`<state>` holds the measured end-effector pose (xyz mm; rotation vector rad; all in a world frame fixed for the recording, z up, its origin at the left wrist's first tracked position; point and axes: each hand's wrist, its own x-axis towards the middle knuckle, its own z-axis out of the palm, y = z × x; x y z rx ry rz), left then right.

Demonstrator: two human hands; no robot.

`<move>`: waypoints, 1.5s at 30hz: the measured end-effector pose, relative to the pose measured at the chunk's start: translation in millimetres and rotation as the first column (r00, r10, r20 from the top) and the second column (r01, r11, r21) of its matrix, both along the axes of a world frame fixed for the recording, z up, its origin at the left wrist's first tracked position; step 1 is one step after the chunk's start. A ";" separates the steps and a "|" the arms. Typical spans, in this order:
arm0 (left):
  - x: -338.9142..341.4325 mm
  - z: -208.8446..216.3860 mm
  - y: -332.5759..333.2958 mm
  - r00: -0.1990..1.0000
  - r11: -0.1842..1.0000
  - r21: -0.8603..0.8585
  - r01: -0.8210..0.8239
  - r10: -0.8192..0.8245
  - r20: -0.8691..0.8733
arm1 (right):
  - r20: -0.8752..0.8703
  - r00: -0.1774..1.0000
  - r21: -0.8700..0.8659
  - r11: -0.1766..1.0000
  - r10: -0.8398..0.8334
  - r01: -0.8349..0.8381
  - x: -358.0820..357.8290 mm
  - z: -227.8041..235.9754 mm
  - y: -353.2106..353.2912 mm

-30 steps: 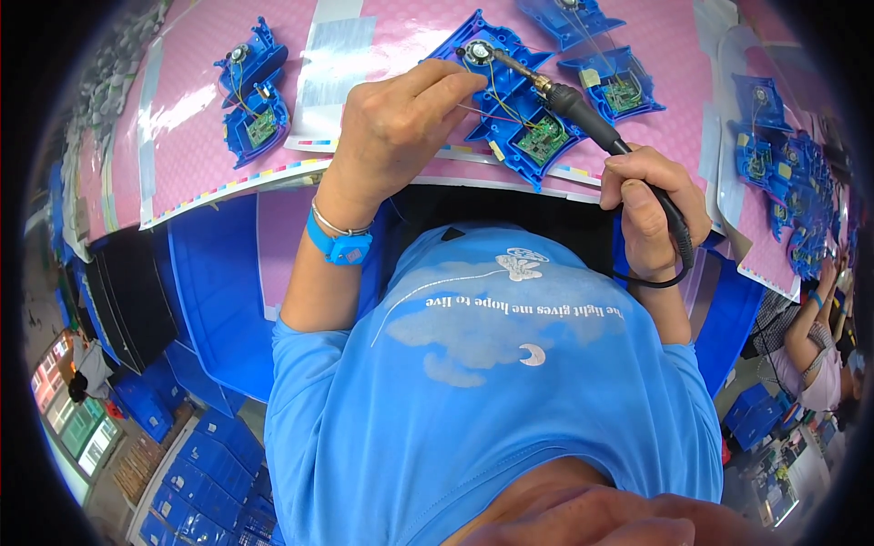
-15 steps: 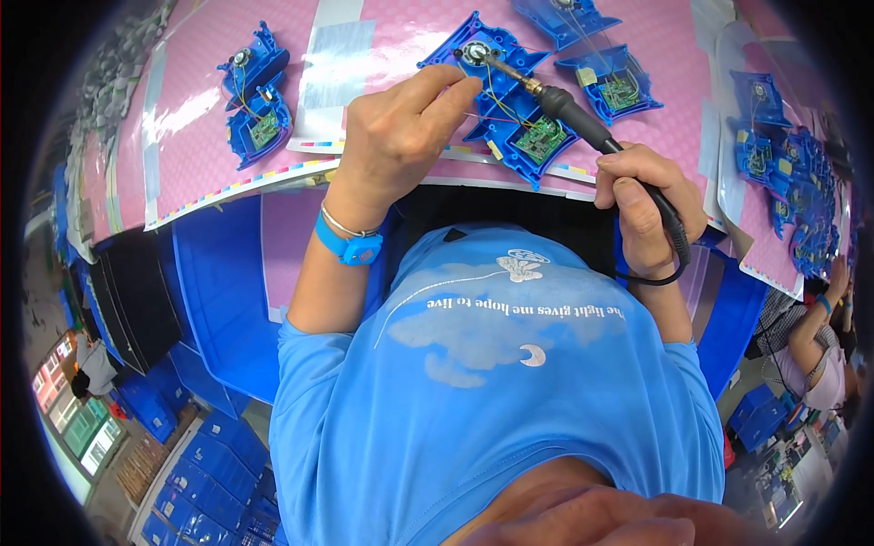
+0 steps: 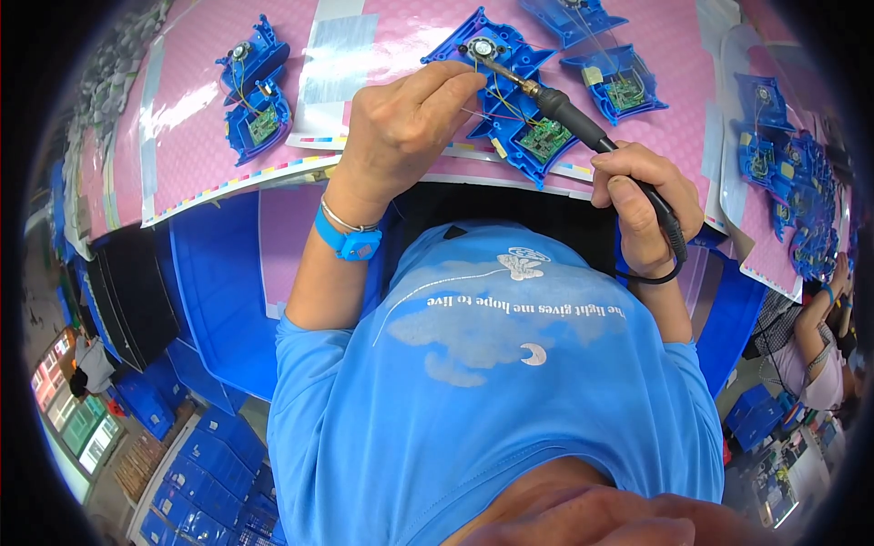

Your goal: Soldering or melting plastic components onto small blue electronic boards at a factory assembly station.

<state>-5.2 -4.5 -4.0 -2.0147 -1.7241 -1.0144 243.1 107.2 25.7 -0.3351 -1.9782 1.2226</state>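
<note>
My right hand grips a soldering iron by its black handle, fingers wrapped round it. The iron's metal tip slants up and left to the edge of a round silver speaker, set in an opened blue plastic housing. My left hand is closed in a pinch just left of the speaker; what lies between its fingertips is hidden. Thin yellow and red wires run from near the speaker to a green circuit board in the housing's nearer half.
Another opened blue housing lies at the left of the pink-covered table. More stand to the right, one with a circuit board, and several crowd the far right. Blue bins are below the table edge. Another person's arm shows at right.
The iron's tip and my left fingertips have shifted only slightly around the speaker. Both hands keep nearly the same pose.
</note>
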 end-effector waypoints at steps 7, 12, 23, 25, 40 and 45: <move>-0.9 -1.8 1.7 1.000 1.000 -0.001 -0.002 0.002 0.015 | -0.043 0.999 0.004 1.000 0.026 -0.025 3.4 -0.5 2.9; -1.3 -1.7 1.8 0.999 1.000 -0.015 0.005 -0.004 0.044 | -0.040 0.999 -0.011 1.000 0.000 0.000 4.3 -1.5 2.4; -4.3 -6.8 4.9 0.991 1.000 0.003 0.017 -0.017 0.129 | -0.060 0.998 -0.037 0.999 -0.004 0.002 6.4 -1.8 2.1; -4.8 -7.5 5.4 0.990 1.000 0.010 0.017 -0.018 0.139 | -0.073 0.997 -0.070 0.998 -0.001 -0.004 7.8 -2.0 2.4; -5.3 -5.9 5.2 0.986 1.000 -0.019 0.021 -0.017 0.163 | -0.083 0.997 -0.067 0.998 0.006 -0.012 9.1 -2.7 3.6; -5.8 -7.2 5.8 0.988 0.999 -0.011 0.034 -0.032 0.149 | -0.086 0.996 -0.059 0.998 0.003 -0.008 8.6 -2.9 3.4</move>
